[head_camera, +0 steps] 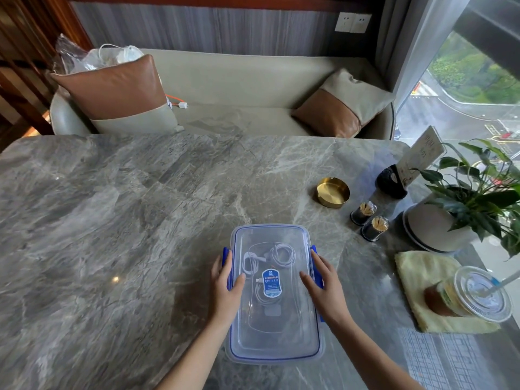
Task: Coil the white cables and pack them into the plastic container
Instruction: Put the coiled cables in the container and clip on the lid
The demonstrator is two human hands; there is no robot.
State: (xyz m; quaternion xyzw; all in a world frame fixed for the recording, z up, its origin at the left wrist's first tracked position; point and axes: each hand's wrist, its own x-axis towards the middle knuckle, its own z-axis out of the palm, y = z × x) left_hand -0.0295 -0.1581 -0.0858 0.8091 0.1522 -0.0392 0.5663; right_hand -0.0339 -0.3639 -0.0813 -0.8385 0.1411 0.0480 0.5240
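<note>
A clear plastic container (274,342) with a blue-trimmed lid and blue side clips stands on the marble table (112,220), near its front edge. Through the lid I see coiled white cables (282,254) lying inside, with a blue label stuck on the lid. My left hand (226,288) rests on the left side of the lid, fingers over the left clip. My right hand (323,285) presses the right side, fingers over the right clip. Both hands lie flat against the container.
To the right stand a gold ashtray (333,191), two toothpick jars (368,220), a potted plant (461,209), a card holder (392,181) and a lidded drink (472,296) on a yellow cloth. A sofa with cushions lies beyond the table.
</note>
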